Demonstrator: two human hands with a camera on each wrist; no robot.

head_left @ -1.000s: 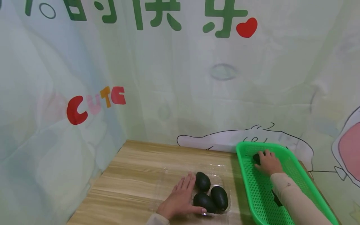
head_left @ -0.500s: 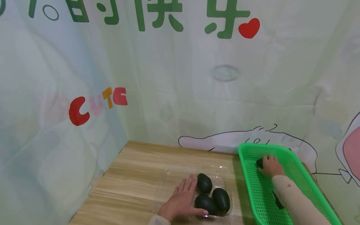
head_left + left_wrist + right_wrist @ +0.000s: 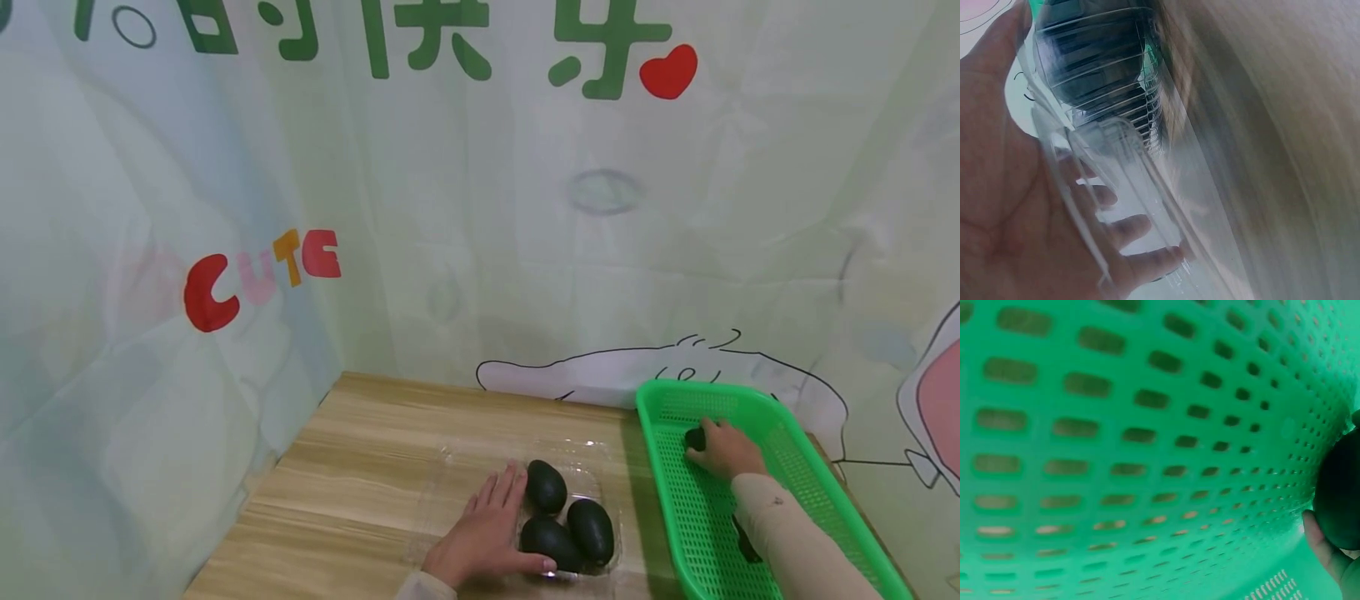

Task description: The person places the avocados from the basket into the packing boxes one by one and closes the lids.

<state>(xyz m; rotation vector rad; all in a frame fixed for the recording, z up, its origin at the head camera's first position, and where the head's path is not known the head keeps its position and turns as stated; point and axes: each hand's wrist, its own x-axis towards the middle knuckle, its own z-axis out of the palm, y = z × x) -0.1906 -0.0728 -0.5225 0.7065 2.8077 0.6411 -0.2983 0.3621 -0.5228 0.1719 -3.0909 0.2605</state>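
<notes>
In the head view my left hand [image 3: 483,525] rests with straight fingers on the side of a clear plastic container [image 3: 592,454]. Three dark, smooth avocados, one of them the rear avocado [image 3: 546,487], lie together in that container, beside my fingers and thumb. The left wrist view has the clear wall between my palm and fingers [image 3: 1132,231], with a dark avocado [image 3: 1094,59] behind ribbed plastic. Inside a green basket [image 3: 660,500], my right hand [image 3: 729,450] grips another avocado [image 3: 695,439] near the far left corner. That avocado [image 3: 1342,494] and my thumb appear at the right wrist view's edge.
The basket stands on the right of a wooden table [image 3: 360,450], against a printed cloth backdrop [image 3: 487,250]. A dark object [image 3: 745,543] shows beside my right forearm; its kind is unclear. The container's transparent lid [image 3: 442,483] lies spread to the left.
My right fingers have drawn in around the avocado in the basket, and that hand has shifted slightly. My left hand and the three avocados in the container stay put.
</notes>
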